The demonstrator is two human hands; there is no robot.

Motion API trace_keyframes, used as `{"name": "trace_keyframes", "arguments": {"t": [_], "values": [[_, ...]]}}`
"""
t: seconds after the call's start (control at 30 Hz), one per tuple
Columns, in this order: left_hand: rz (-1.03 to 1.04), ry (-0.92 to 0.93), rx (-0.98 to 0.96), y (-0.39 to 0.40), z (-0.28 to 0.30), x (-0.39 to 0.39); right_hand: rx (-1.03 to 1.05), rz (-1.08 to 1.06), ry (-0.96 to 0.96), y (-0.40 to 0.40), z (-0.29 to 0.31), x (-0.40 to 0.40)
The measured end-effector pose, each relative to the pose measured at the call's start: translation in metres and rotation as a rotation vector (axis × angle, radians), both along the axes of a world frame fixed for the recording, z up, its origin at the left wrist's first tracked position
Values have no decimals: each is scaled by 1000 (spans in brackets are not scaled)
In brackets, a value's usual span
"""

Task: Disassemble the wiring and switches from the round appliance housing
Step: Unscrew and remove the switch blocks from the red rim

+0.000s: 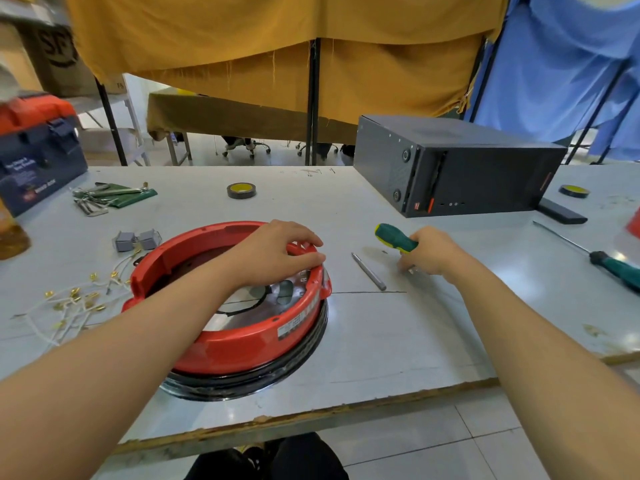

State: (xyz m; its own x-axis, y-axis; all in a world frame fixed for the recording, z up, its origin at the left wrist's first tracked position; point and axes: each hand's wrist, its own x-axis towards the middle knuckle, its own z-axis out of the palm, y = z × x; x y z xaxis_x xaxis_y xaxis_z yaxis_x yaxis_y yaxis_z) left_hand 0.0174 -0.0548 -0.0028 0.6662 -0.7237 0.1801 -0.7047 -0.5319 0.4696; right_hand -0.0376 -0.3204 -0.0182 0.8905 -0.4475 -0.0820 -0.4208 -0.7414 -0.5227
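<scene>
Round red housing (242, 337) sits centre-left of the frame on the grey surface (398, 341), open side up, on a black ring base. Left hand (277, 252) is draped over the far rim, fingers curled onto the edge, bracing it rather than carrying anything. Right hand (427, 254) is right of centre, closed around the green screwdriver handle (394, 237); the handle appears to have no shaft fitted. A loose metal bit (369, 271) lies on the surface just beside that hand, between it and the housing.

Removed white wiring with brass terminals (69, 303) is spread at the left edge, two grey switch blocks (138, 240) just above it. Inside the housing a black lead (242, 308) is in place on the metal plate.

Judgement: mid-to-late strip-down, tool-prep step. Next move likely calls for seating the bit in the handle, then going back into the housing for whatever fastener holds the black lead, with the left hand pinning the rim. Can't tell screw type or location; interior is partly hidden by the left forearm.

A second green screwdriver (616, 268) lies at the right edge.
</scene>
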Motion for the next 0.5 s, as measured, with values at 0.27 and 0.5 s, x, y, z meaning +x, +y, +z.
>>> {"name": "trace_keyframes", "arguments": {"t": [0.27,0.5], "values": [[45,78,-268,-1,11,-6,425,247,-339,59,41,-1],[44,18,-475,3,26,-8,583,341,-374,109,57,17]]}}
